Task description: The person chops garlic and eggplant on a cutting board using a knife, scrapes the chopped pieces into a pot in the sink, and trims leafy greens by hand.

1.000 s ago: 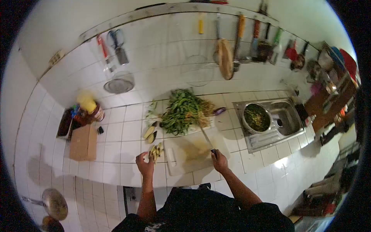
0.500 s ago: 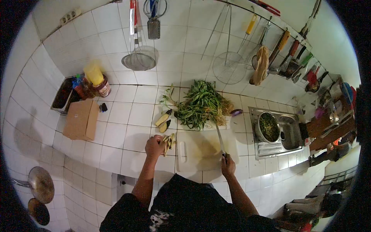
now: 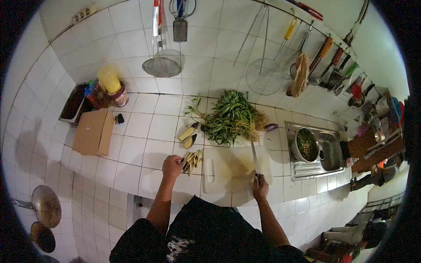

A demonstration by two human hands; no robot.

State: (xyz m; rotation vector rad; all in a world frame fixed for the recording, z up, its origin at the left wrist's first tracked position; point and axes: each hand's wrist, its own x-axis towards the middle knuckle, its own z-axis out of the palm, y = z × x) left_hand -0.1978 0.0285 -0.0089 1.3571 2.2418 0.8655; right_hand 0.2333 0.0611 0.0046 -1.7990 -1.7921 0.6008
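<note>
Knife (image 3: pixel 255 158): long narrow metal blade, dark handle, held over the right part of the white cutting board (image 3: pixel 221 180), tip toward the leafy greens. Board lies flat, damp-looking brownish stain mid-surface. Eggplant strips (image 3: pixel 192 161), pale flesh with dark skin edges, sit in a loose pile on the tiles, just left of board.

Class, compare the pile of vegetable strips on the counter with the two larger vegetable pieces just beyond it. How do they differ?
The strips are thin and narrow, while the larger pieces are thick and chunky. The strips lie heaped beside the left hand; the larger pieces lie farther off, nearer the wall. Both show pale flesh with dark patches.
</note>
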